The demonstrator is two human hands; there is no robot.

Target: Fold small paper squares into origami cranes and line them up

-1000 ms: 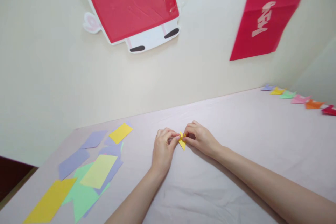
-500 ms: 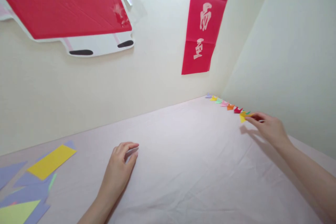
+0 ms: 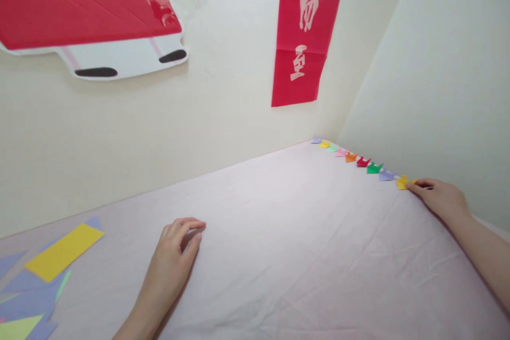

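Note:
My right hand (image 3: 442, 199) pinches a small folded yellow paper figure (image 3: 403, 183) by its right side, at the near end of a row along the right wall. Directly beyond it in the row sit a lavender paper figure (image 3: 387, 174), a green one (image 3: 374, 168) and a red one (image 3: 363, 162). Several more in orange, pink, mint, yellow and lavender run on to the corner. My left hand (image 3: 175, 247) rests on the pale cloth (image 3: 271, 255), fingers loosely curved, thumb apart from them, and nothing in it.
At the left lie loose paper sheets: a yellow rectangle (image 3: 66, 252) on top of several lavender sheets (image 3: 32, 300), and a yellow-green sheet (image 3: 22, 328). A red banner (image 3: 305, 37) and a red-and-white cutout (image 3: 91, 5) hang on the back wall. The right wall (image 3: 450, 90) borders the row.
My right hand has moved right and nearer along the row, bringing the yellow paper figure down to its near end. The green and lavender figures now show fully. The view has shifted slightly.

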